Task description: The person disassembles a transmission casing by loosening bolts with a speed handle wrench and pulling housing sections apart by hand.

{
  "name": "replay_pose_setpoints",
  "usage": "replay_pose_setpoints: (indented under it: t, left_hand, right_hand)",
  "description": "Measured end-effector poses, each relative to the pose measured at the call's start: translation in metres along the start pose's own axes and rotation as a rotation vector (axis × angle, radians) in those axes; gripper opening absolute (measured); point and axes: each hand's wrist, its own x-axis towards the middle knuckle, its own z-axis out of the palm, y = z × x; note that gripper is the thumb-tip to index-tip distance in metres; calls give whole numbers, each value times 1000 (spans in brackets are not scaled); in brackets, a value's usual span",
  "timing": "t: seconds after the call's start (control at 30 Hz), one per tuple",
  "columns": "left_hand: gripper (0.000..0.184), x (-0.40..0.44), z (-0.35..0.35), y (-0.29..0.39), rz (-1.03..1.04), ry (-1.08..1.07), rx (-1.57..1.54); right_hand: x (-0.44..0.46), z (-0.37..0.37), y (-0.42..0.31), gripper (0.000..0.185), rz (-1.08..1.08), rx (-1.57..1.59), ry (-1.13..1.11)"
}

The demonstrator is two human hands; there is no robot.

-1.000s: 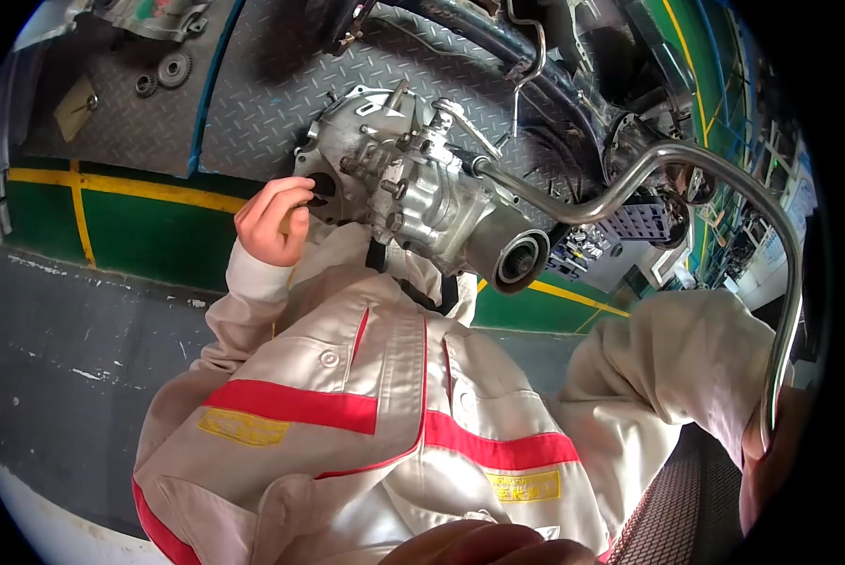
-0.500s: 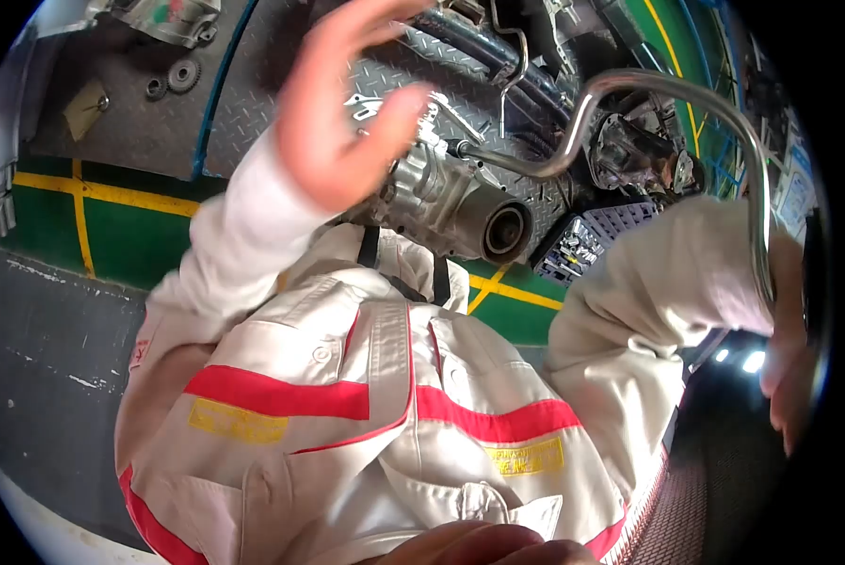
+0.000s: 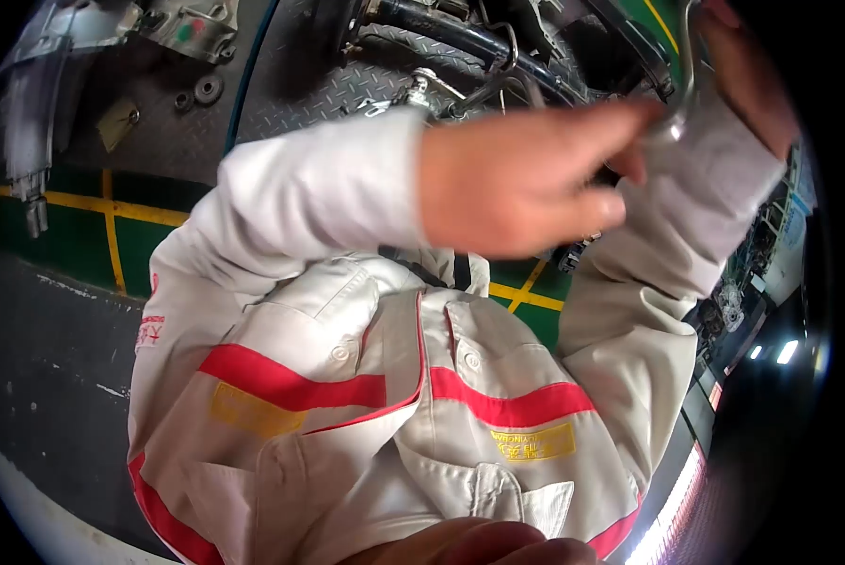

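A bent steel speed handle (image 3: 690, 66) runs down from the top edge at the upper right. My right hand (image 3: 747, 85) is at its upper end, apparently wrapped round it, though the fingers are partly cut off by the frame. Reaching across from the left, my left hand (image 3: 521, 179) is blurred, with thumb and index finger apart. Its index fingertip is beside the bend of the handle; whether it touches cannot be told. Behind this hand a metal gearbox (image 3: 420, 89) is mostly hidden, with only its upper part showing.
A black tube frame (image 3: 460, 38) lies on the checker plate at the back. To the upper left are a cast metal housing (image 3: 192, 33), two small gears (image 3: 206, 90) and a tan tag (image 3: 116, 122). A yellow-lined green floor (image 3: 64, 235) lies below the plate.
My right hand has swung from the lower right to the upper right along with the speed handle. My left hand has moved right and down, now covering most of the gearbox.
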Motion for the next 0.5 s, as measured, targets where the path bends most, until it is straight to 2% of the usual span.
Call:
replay_pose_setpoints:
  t: [0.13,0.17,0.2,0.3,0.33,0.37,0.4,0.5]
  left_hand:
    - [67,1,33,-17,126,59,755]
    - [63,0,32,-11,152,157,821]
    - [63,-6,28,-6,155,162,830]
    - [45,-50,-8,20,2,281,797]
    - [38,-74,-23,24,-32,325,772]
    - [33,-94,-31,29,-221,426,606]
    - [29,-110,-40,23,-418,520,433]
    - [24,-165,-58,11,-452,674,457]
  right_hand:
    - [-23,8,-12,29,44,39,-8]
    - [-30,10,-17,29,55,41,4]
    - [-36,12,-22,28,68,28,23]
    - [-52,16,-34,28,84,-13,185]
    - [-59,12,-33,27,-16,-12,308]
    - [-56,-17,-30,23,-19,173,188]
    - [-48,-28,-19,23,-23,176,193]
    - [-37,-33,-11,16,-299,-430,130]
